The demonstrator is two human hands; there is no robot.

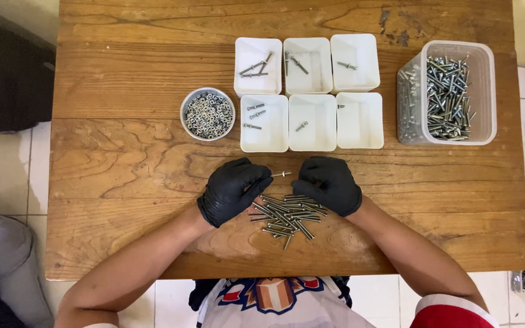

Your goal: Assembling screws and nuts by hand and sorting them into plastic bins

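While our left hand (233,189) pinches a bolt (281,174) just above the bolt pile (288,215), our right hand (329,184) curls empty beside it; sorting underway, white trays (311,91) beyond the pile await.

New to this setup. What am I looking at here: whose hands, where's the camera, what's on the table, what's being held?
There is no machine: a person works with two hands in black gloves. The one picture comes from a camera on that person's head, looking straight down at a wooden table.

The left hand and the right hand meet over a loose pile of bolts. Between them is one small bolt; the left hand seems to hold it, though the exact grip is hard to tell.

Further back stand six white bins in two rows of three, each with only a few bolts. To their left is a round bowl of nuts; to their right, a clear tub full of bolts.
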